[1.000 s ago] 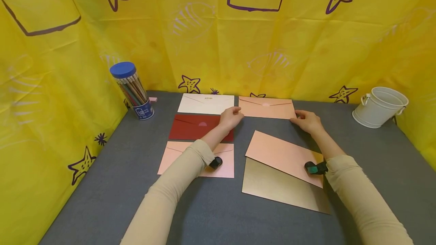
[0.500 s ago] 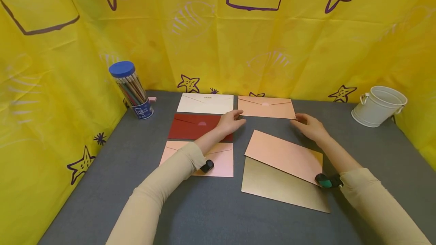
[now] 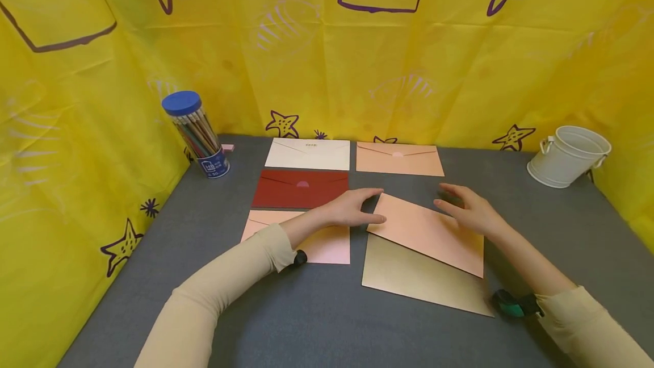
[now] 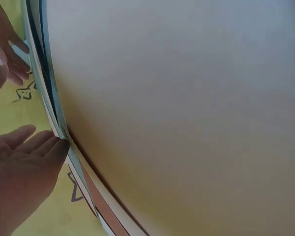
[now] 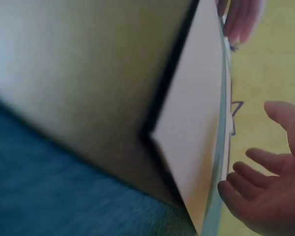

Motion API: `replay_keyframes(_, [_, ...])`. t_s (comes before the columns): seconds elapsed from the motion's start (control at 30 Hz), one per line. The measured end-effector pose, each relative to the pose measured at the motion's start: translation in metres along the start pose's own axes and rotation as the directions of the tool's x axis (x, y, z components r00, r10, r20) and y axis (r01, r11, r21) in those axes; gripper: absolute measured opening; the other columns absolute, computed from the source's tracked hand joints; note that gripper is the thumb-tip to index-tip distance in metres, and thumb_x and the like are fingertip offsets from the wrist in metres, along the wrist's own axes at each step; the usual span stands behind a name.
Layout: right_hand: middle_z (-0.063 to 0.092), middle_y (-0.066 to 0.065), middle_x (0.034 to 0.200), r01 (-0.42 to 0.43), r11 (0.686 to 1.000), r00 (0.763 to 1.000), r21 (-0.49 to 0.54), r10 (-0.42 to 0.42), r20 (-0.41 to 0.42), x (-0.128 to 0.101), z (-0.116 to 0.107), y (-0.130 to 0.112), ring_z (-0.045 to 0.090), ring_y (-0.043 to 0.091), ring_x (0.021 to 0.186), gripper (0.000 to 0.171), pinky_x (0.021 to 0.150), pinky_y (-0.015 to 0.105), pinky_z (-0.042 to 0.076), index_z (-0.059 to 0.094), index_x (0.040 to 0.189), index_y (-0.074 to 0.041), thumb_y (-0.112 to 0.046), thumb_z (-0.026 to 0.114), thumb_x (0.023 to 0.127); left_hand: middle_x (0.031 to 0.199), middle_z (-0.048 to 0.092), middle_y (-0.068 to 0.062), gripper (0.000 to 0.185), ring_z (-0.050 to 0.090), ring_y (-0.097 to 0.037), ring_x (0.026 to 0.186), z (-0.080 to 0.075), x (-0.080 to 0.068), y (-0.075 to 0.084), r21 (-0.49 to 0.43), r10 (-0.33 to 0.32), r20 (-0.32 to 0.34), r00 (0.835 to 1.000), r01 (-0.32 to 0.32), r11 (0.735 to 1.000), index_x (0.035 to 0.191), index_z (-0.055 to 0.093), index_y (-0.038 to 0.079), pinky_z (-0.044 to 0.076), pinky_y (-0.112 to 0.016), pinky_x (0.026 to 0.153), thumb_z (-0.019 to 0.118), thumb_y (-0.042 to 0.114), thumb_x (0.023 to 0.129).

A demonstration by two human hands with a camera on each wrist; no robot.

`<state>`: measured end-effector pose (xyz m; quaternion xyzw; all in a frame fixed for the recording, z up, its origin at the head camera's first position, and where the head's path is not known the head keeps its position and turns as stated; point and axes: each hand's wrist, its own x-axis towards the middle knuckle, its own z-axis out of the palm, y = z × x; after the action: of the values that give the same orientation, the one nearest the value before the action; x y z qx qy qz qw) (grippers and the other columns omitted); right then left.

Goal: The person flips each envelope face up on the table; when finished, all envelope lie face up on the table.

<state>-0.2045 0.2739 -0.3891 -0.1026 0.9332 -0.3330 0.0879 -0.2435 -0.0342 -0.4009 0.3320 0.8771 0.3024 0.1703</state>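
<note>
My left hand [image 3: 352, 209] is at the left corner of a plain peach envelope [image 3: 424, 231], thumb over its face and fingers near its back edge. That envelope lies aslant, partly covering a gold envelope [image 3: 419, 277]. Over its back right side hovers my right hand [image 3: 472, 212], thumb and fingers spread with nothing between them. In the right wrist view, the right hand's fingers [image 5: 248, 182] are loosely bent beside the pile. Farther back, a peach envelope [image 3: 401, 163] with a round seal lies flap up, apart from both hands.
Left of the pile, a white envelope [image 3: 306, 159], a red envelope [image 3: 286, 191] and a pink envelope [image 3: 329, 246] form a column. A blue-lidded tub of pencils [image 3: 199, 135] stands at back left, near a pink eraser [image 3: 227, 147]. At back right stands a white bucket [image 3: 564, 158].
Both hands have left the back peach envelope and come nearer, the left to the pile's left corner, the right to over its back right side. The back envelope now lies untouched.
</note>
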Motion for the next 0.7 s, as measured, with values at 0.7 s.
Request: replay_keyframes(0.7, [0.026,0.024,0.152,0.25,0.962,0.966,-0.11,-0.24,0.095,-0.055,0.008,0.01,0.024,0.049,0.137,0.08,0.1,0.072,0.025,0.036,0.149,-0.003,-0.04,0.072,0.087,0.157,0.029,-0.009,0.083,0.027,-0.02,0.144,0.009,-0.012,0.005,0.122,0.128,0.167,0.978,-0.149,0.981,0.153,0.025,0.004,0.02,-0.028,0.115,0.069,0.036,0.091])
